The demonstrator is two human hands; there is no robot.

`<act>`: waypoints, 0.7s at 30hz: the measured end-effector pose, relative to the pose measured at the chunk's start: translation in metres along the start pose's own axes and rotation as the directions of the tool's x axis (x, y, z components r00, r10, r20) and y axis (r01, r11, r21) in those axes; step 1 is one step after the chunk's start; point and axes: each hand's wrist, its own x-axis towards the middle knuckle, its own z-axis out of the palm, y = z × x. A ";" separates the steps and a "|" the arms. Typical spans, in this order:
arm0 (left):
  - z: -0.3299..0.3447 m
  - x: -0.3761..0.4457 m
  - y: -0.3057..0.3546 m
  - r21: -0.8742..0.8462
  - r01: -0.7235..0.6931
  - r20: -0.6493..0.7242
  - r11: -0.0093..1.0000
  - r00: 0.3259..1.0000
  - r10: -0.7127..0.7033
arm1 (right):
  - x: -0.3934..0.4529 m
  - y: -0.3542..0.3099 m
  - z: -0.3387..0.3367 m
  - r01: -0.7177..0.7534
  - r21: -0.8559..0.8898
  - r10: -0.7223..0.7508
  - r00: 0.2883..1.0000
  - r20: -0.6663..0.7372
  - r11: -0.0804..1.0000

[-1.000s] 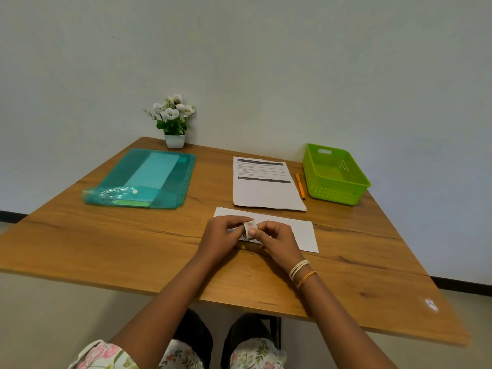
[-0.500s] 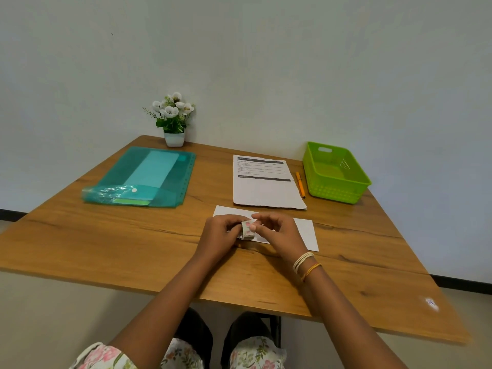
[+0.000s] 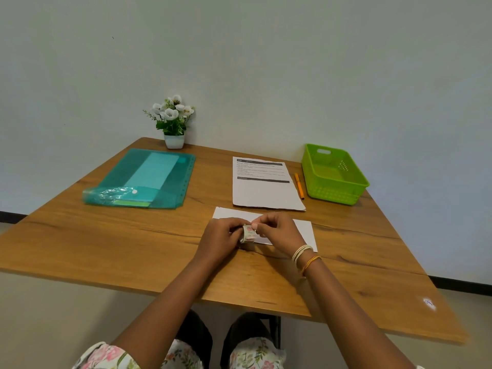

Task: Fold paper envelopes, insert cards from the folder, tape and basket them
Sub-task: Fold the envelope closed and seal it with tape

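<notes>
Currently both hands meet at the near centre of the wooden table (image 3: pixel 111 243), over a folded white paper envelope (image 3: pixel 302 230) that lies flat under them. Left hand (image 3: pixel 219 241) is closed around a small roll of patterned tape (image 3: pixel 249 233), roll held on edge just above the paper. Right hand (image 3: pixel 279 231) has thumb and forefinger pinched together at the roll's upper right edge, on the tape end as far as I can tell; the contact spot is too small to confirm. Right wrist carries several cream and orange bangles (image 3: pixel 304 258).

Teal translucent folder (image 3: pixel 149 179) sits far left, flat, with a paler card or sheet visible inside it and a crinkled clear flap at its near end. Printed instruction sheet (image 3: pixel 262 186) lies far centre, just beyond the envelope, not touching it from what shows. Orange pen (image 3: pixel 299 186) lies between that sheet's right edge and the green basket (image 3: pixel 332 191), parallel to both. Basket is at the far right, interior looks bare green. Small white pot of white flowers (image 3: pixel 173 121) stands at the far edge against the wall (image 3: pixel 266 62), just behind the folder. A small white sticker (image 3: pixel 428 303) is on the table's near right corner, well apart from everything else.
</notes>
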 end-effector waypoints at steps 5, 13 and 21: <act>0.000 0.000 -0.002 0.017 -0.011 0.002 1.000 1.000 0.011 | -0.004 0.004 0.003 0.014 0.004 -0.013 0.999 -0.043 1.000; 0.001 0.002 -0.005 0.005 0.019 -0.029 1.000 0.999 -0.019 | -0.009 0.005 0.001 0.012 0.153 0.003 0.995 -0.096 0.988; -0.004 0.014 -0.007 0.009 0.090 -0.111 0.996 0.990 -0.088 | 0.002 0.013 -0.016 -0.008 0.352 0.086 0.974 -0.209 0.936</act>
